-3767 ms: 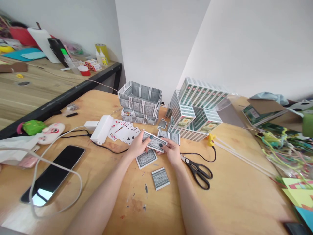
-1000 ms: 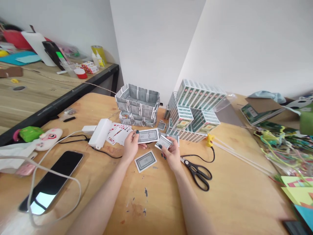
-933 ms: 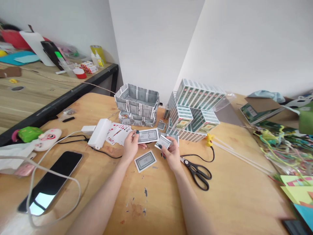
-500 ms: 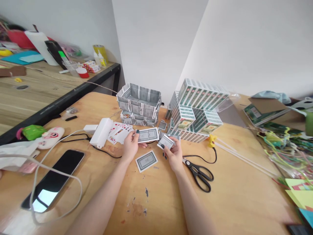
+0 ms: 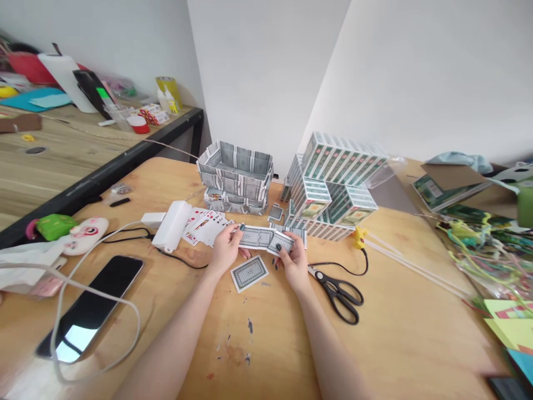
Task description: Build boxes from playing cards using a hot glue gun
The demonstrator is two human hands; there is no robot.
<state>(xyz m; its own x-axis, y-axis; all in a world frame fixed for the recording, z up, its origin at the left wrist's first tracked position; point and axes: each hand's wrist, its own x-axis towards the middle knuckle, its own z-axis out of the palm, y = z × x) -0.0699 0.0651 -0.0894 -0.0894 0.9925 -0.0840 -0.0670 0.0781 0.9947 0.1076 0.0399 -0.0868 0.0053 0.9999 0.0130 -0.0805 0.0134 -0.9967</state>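
Between thumb and fingers, my left hand [image 5: 226, 249] pinches a grey-backed playing card [image 5: 255, 238] at its left end. My right hand [image 5: 295, 259] grips a folded playing card [image 5: 280, 243], which meets or overlaps the right end of the first; whether they are joined I cannot tell. A loose playing card [image 5: 249, 273] lies back up on the table just below. Behind the hands stands a box built of playing cards [image 5: 235, 176], set on a similar lower piece. Face-up cards [image 5: 204, 225] are spread left of my left hand.
Black-handled scissors [image 5: 339, 293] lie right of my right hand. Stacked card packs [image 5: 337, 183] stand behind. At left are a white glue gun-like device [image 5: 172, 226], a phone [image 5: 91, 305] and a looping cable [image 5: 137, 328]. A yellow-tipped cord [image 5: 360, 239] lies at right.
My hands have come together, so the right hand's folded card now meets the end of the left hand's card. The loose card below has stayed put.
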